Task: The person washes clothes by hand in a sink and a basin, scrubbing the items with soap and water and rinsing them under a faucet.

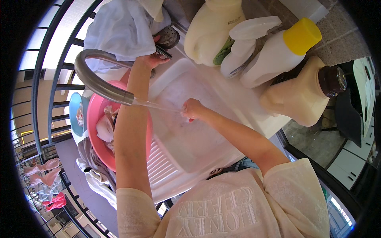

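Observation:
My left hand point(155, 59) is at the back of the white sink, its fingers around a narrow dark object point(163, 51) with a shiny edge. Beside it lies a round dark piece with holes point(169, 37). My right hand point(192, 109) is curled over the sink basin point(190, 160), with nothing visible in it; its palm side is hidden. Water runs from the curved metal faucet point(104, 89) onto its fingers. Cloudy, pale water covers the basin's bottom.
A pink basin point(96, 142) with cloths and a blue bowl point(74, 119) stand left, near black railings. White cloth point(119, 29) hangs behind the faucet. A large cream jug point(205, 32), a spray bottle point(241, 47), a yellow-capped bottle point(273, 56) and a brown-capped bottle point(297, 92) line the right edge.

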